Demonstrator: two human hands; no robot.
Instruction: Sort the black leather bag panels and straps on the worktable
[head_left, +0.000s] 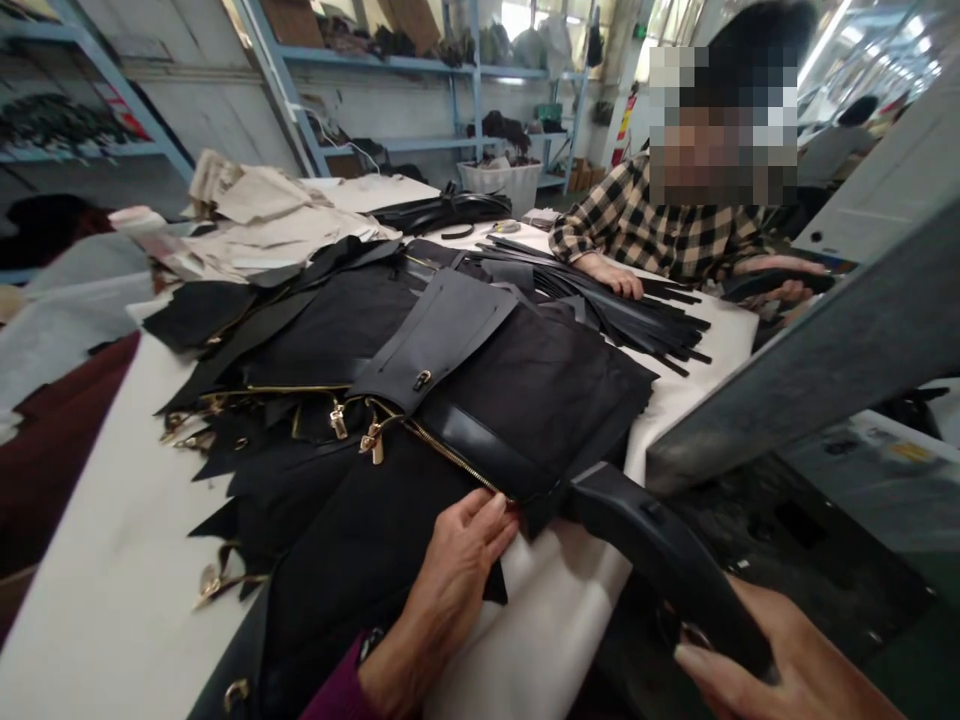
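My left hand (469, 545) pinches the zipped edge of a black fabric bag panel (574, 385), near the end of its gold zipper (457, 462). My right hand (780, 650), at the lower right, grips a long, curved black piece (660, 530) with a smooth surface; I cannot make out its kind. The far end of that piece reaches the panel's near corner. Across the panel lies a dark grey leather flap (442, 335) with a small metal fitting. Gold zipper pulls (373, 440) hang at the left. More black bag pieces (322, 540) are underneath.
Black strips (600, 300) lie on the white table (82, 600), with beige fabric pieces (255, 215) at the back left. Opposite sits a person in a checked shirt (660, 225), holding a black piece. A grey metal beam (817, 340) slants across the right.
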